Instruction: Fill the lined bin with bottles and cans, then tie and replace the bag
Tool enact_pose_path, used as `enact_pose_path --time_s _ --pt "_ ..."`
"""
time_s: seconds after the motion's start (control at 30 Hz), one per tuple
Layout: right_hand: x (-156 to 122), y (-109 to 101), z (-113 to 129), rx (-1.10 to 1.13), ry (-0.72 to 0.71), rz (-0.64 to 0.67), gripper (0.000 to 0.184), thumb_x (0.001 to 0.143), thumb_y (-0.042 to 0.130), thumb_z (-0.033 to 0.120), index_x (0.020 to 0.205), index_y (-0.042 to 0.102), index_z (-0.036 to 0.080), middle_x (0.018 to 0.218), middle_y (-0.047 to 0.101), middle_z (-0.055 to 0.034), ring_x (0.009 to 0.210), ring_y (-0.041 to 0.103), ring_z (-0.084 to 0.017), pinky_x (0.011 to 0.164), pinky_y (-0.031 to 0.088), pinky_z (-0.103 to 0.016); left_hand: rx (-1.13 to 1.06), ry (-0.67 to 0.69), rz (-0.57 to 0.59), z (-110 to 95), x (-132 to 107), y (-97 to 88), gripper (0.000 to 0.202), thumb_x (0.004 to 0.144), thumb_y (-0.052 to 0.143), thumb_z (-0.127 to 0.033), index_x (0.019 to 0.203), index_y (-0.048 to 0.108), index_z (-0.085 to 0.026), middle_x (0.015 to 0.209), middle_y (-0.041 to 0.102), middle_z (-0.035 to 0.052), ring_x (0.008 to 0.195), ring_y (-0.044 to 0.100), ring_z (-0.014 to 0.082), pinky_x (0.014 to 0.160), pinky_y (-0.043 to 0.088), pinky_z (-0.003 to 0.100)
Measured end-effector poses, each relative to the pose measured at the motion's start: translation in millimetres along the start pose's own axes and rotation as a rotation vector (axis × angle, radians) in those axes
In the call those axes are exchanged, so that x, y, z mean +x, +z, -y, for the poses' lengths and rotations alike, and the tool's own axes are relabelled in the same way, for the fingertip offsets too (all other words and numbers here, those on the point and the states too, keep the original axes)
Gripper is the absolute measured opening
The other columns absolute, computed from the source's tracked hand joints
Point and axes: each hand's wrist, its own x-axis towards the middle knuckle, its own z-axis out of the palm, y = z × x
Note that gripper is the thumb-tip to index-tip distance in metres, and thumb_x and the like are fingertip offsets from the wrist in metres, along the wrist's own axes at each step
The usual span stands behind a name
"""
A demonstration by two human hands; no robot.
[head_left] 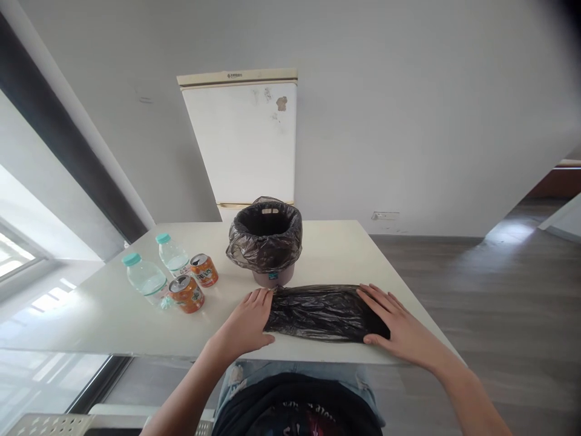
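A black plastic garbage bag (320, 312) lies stretched sideways, long and flat, on the white table (227, 339) in front of me. At its left end rests my left hand (249, 320), palm down, with the thumb apart from the fingers. On the bag's right end lies my right hand (394, 321), fingers spread and pressing flat. Just behind the bag stands a small pinkish trash bin (275, 277), lined with another black bag (267, 245) folded over its rim.
Two clear plastic bottles with green caps (146, 278) (173, 254) stand at the left, beside two orange cans (187, 295) (205, 270). A white refrigerator (249, 139) stands against the wall behind the table. Grey wooden floor (454, 278) extends to the right.
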Motion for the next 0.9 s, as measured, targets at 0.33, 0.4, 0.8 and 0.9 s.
enact_pose_path --time_s 0.33,0.4,0.8,0.9 --pt "32 36 -5 0.096 -0.166 0.088 0.121 0.086 0.063 0.078 0.169 -0.007 0.025 0.175 0.014 -0.0132 0.16 0.021 -0.038 0.13 0.022 -0.057 0.006 0.375 -0.242 -84 55 51.2 0.11 0.084 0.062 -0.08 0.159 0.036 -0.005 0.169 0.029 0.0249 0.159 0.026 0.0381 0.132 0.015 0.051" --pt "42 36 4 0.102 -0.195 0.085 0.123 0.085 0.065 0.079 0.169 -0.006 0.024 0.175 0.015 -0.0144 0.16 0.022 -0.039 0.131 0.017 -0.058 0.012 0.386 -0.243 -93 69 62.0 0.122 0.081 0.057 -0.088 0.161 0.03 -0.001 0.17 0.023 0.0271 0.16 0.019 0.0408 0.132 0.012 0.053" --pt "60 25 29 0.155 -0.064 -0.001 0.065 0.112 0.021 0.046 0.17 -0.005 0.031 0.176 0.012 -0.0018 0.162 0.016 -0.022 0.133 0.017 -0.05 -0.042 0.409 -0.206 -96 113 69.9 0.131 0.083 0.044 -0.093 0.164 0.017 0.006 0.169 0.022 0.0302 0.16 0.019 0.0421 0.132 0.012 0.05" --pt "64 47 35 0.053 -0.028 -0.021 0.065 0.111 0.022 0.048 0.171 0.007 0.026 0.174 0.021 -0.0055 0.161 0.022 -0.025 0.132 0.023 -0.052 -0.1 0.375 -0.142 -93 115 76.3 0.121 0.089 0.034 -0.09 0.166 0.014 0.001 0.171 0.019 0.0262 0.16 0.019 0.0404 0.131 0.016 0.053"
